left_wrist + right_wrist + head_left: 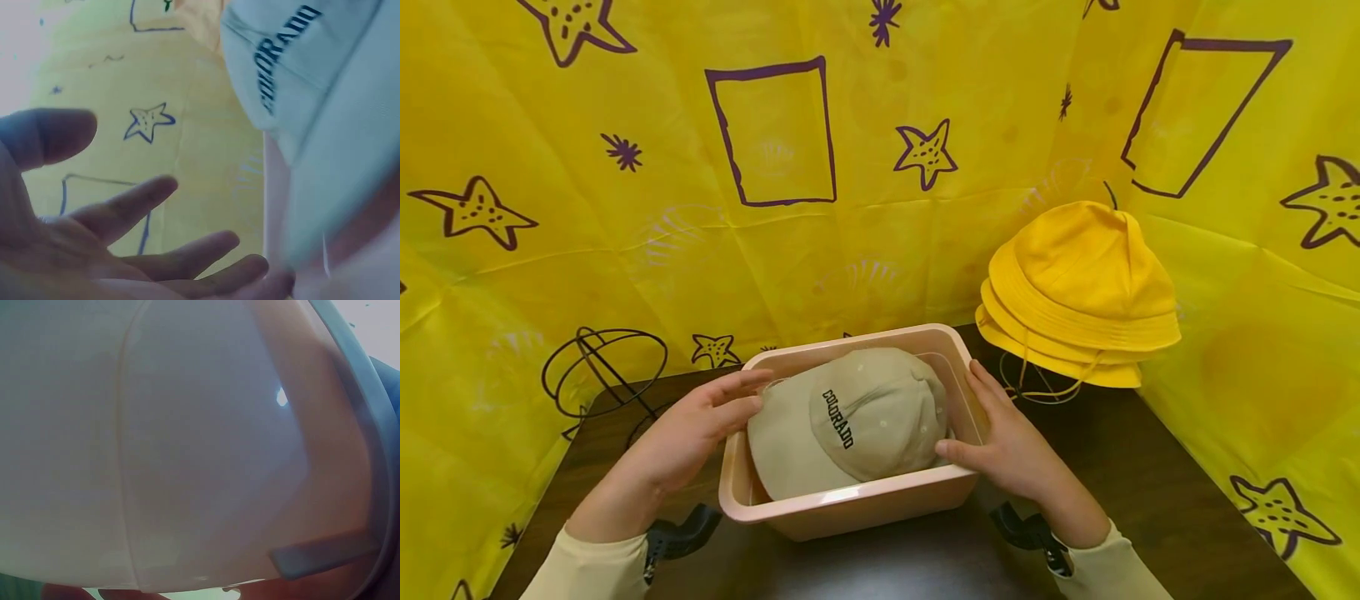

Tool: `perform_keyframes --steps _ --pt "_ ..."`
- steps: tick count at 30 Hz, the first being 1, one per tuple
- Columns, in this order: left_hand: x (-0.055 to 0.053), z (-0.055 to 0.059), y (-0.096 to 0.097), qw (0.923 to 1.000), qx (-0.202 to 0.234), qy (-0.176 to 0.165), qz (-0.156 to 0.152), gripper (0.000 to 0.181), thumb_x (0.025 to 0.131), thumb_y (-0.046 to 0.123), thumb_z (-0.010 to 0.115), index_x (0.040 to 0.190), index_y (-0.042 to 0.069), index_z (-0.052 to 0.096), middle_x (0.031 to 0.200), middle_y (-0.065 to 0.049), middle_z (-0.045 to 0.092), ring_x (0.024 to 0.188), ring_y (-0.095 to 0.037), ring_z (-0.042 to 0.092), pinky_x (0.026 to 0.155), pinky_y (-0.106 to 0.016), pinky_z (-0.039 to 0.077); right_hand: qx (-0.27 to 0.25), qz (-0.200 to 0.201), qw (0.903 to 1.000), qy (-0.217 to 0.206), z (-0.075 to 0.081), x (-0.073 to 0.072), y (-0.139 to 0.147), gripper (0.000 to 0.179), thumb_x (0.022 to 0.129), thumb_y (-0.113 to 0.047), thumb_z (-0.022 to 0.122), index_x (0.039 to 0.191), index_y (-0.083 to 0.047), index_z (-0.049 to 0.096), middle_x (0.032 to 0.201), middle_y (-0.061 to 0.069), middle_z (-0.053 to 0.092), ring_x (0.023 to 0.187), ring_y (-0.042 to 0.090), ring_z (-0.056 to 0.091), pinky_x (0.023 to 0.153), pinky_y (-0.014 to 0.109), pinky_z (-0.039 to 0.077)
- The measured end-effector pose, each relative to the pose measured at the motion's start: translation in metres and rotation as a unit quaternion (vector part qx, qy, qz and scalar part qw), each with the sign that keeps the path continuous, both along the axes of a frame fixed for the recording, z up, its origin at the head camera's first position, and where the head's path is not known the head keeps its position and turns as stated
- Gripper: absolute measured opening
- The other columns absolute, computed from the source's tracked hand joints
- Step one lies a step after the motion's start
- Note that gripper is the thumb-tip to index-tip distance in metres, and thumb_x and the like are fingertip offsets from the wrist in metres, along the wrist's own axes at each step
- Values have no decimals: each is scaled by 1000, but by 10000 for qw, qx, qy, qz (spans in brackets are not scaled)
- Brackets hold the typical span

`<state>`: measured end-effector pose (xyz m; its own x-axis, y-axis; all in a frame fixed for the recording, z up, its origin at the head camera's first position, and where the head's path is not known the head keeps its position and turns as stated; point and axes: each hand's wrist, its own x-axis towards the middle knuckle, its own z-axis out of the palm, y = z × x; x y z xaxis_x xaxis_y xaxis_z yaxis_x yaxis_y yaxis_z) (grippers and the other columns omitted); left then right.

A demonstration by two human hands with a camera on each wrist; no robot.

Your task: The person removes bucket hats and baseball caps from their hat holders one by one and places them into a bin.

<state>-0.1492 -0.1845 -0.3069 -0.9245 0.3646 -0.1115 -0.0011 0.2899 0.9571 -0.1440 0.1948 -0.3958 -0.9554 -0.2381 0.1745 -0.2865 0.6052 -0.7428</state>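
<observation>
A beige baseball cap [880, 417] lettered COLORADO lies in a pale pink plastic bin [865, 500], its brim toward the left. My right hand [1011, 442] holds the bin's right end, thumb over the near rim beside the cap and fingers along the outer side. At the left end, my left hand [700, 421] is spread beside the rim and brim, its fingers extended. The left wrist view shows those fingers [125, 209] apart, with the cap [281, 69] beyond. The bin's smooth wall [206, 444] fills most of the right wrist view.
Several stacked yellow bucket hats [1082, 283] sit on a wire stand [1037, 383] at the back right. A bare black wire hat stand [602, 362] is at the back left. Yellow patterned sheeting [865, 250] surrounds the dark wooden table [1150, 500].
</observation>
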Motion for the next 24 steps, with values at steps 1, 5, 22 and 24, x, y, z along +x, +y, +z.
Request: perform_keyframes --steps 1,5,22,24 --pt "0 3 4 9998 -163 21 -63 54 105 24 53 150 0 38 151 -26 34 131 -40 41 101 -46 42 -8 1 10000 12 0 0 0 103 80 -48 80 157 -3 27 165 7 14 145 38 19 109 63 22" --pt "0 14 18 9938 -1048 239 -289 58 100 36 61 151 14 43 156 -19 30 139 -44 29 103 -63 32 -51 -7 10000 73 0 0 0 104 79 -50 80 156 -3 28 164 8 15 144 38 22 108 62 25" --pt "-23 43 77 9026 -3188 2023 -2066 49 86 33 80 133 32 64 146 -2 48 118 -26 56 97 -50 44 41 -30 10000 77 0 0 0 102 80 -50 79 156 -2 29 164 8 16 143 38 25 108 62 27" --pt "-30 43 85 9010 -3191 1906 -2238 40 86 30 80 125 33 68 140 3 53 107 -20 59 93 -45 46 33 -21 10000 73 0 0 -1 102 80 -49 79 156 -2 29 164 8 16 143 38 25 108 62 27"
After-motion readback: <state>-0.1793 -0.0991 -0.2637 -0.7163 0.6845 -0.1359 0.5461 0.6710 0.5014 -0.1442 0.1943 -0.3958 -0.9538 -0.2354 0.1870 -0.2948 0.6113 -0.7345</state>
